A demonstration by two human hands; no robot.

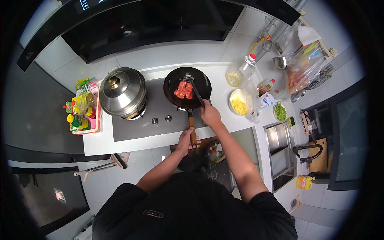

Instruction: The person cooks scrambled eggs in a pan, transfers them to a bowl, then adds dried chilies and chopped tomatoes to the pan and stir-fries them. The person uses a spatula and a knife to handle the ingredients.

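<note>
A black wok (177,76) sits over the right burner of the cooktop (135,132). Red chunks that look like cut tomato (183,90) are heaped in the middle of it. My left hand (186,140) holds the wok's wooden handle (192,132) from below, thumb along its side and fingertips showing past it. In my right hand (210,114) is the dark shaft of a spatula (196,91). Its blade rests inside the wok, just above the red chunks. To the right, a white bowl (230,103) holds yellow crumbled food, probably scrambled egg (239,105).
A lidded steel pot (121,96) stands on the left burner, beside a box (99,120) of condiment bottles. An oil jug (237,75), a bowl of green vegetable pieces (280,112) and the sink (277,136) lie right. The range hood (150,27) overhangs the back. Below stands a bin (216,151).
</note>
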